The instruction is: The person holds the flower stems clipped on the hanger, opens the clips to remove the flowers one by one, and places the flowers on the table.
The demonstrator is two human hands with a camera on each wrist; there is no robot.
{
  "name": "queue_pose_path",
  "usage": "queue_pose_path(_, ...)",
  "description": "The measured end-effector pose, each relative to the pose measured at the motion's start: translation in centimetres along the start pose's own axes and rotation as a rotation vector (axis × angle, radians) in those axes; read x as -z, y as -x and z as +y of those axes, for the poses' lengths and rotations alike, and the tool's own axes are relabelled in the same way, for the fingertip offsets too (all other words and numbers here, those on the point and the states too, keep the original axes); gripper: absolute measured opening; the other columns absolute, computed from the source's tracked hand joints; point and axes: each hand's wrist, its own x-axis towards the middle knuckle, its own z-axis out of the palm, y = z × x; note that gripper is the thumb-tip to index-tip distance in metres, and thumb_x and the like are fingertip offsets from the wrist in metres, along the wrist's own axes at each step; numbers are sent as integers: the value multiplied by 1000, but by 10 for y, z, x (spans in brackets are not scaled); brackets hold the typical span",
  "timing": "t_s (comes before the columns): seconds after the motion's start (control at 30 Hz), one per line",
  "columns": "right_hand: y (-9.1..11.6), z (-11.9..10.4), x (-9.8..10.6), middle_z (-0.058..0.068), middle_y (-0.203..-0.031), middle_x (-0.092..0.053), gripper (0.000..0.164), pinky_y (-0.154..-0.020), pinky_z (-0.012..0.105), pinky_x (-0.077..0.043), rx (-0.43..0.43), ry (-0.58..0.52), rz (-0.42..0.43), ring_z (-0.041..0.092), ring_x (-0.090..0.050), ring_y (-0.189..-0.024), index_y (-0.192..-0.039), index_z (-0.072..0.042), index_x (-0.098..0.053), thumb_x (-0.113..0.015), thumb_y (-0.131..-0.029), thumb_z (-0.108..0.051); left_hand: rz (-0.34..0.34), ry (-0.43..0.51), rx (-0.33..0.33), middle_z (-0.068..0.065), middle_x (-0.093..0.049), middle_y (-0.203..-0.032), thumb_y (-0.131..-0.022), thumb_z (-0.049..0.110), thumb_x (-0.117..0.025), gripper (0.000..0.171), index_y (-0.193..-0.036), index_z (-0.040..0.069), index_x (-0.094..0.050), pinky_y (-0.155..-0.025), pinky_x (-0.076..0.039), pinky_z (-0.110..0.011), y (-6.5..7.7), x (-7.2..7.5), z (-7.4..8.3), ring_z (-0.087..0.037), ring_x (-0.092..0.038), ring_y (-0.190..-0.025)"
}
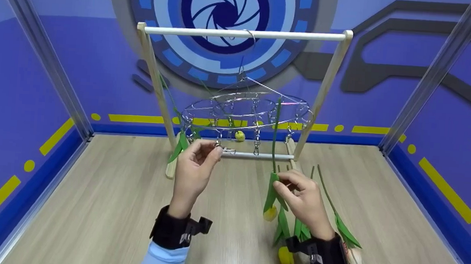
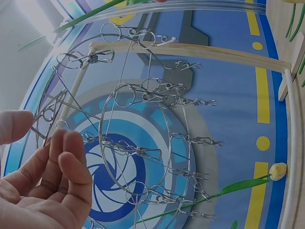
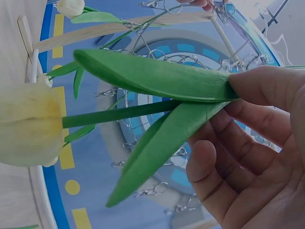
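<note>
A round metal clip hanger (image 1: 235, 128) hangs by its hook from the stand's white crossbar. My left hand (image 1: 193, 170) is at its near left rim, thumb and fingertips pinching a metal clip (image 2: 46, 114). My right hand (image 1: 303, 197) pinches a tulip (image 3: 31, 124) at the base of its green leaves (image 3: 157, 78). That tulip is upside down, its pale yellow bloom (image 1: 270, 213) low and its green stem (image 1: 276, 135) upright in front of the hanger's right side. Another tulip, with green leaves (image 1: 179, 146), hangs at the hanger's left; a pale yellow bloom (image 1: 239, 135) shows behind.
A wooden stand (image 1: 329, 89) with a white crossbar (image 1: 300, 36) rises at the back of the wood-grain table (image 1: 122, 207). Several tulips lie by my right forearm, among them a yellow one (image 1: 286, 256) and a whitish one (image 1: 354, 258). Blue patterned walls (image 1: 439, 121) enclose the table.
</note>
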Motion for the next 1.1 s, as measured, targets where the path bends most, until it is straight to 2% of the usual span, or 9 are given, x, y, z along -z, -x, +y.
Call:
queue_pose_path(0.2, 2, 4, 5, -1, -90, -70, 17, -65, 20, -50, -102, 1, -2, 7, -59, -75, -103, -6, -78, -72, -92, 5, -2, -27, 8, -12, -66, -99, -101, 7, -64, 19, -114, -6, -66, -73, -53, -24, -3, 1, 2, -19, -63, -84)
queue_pose_path(0.33, 3, 7, 7, 3, -88, -70, 16, -64, 20, -49, -128, -10, 1, 7, -58, -73, -102, -5, -78, -71, -92, 5, -12, -28, 32, -15, -67, -105, -101, 5, -63, 20, -118, -6, -65, -77, -54, -24, -4, 2, 3, -21, -65, -90)
queue_pose_path(0.5, 3, 12, 12, 7, -90, -72, 14, -67, 19, -53, -158, -61, 8, 9, -63, -75, -104, -4, -78, -70, -94, 3, -26, -63, 34, -18, -68, -112, -101, 4, -63, 26, -123, -8, -62, -84, -54, -25, -2, 3, 0, -24, -66, -100)
queue_pose_path(0.77, 2, 16, 18, 8, -85, -73, 10, -67, 22, -55, -210, -77, 50, 11, -66, -71, -101, -3, -77, -70, -96, 1, -75, -122, 45, -18, -70, -118, -100, 5, -64, 34, -133, -5, -62, -87, -54, -29, 3, 9, -4, -27, -67, -105)
queue_pose_path(1.1, 1, 16, 22, 11, -84, -73, 8, -68, 24, -57, -375, -72, 85, 14, -68, -71, -102, -2, -76, -70, -98, -3, -86, -205, 38, -17, -72, -118, -100, 6, -65, 37, -135, -5, -61, -85, -54, -31, 11, 12, -12, -28, -68, -103)
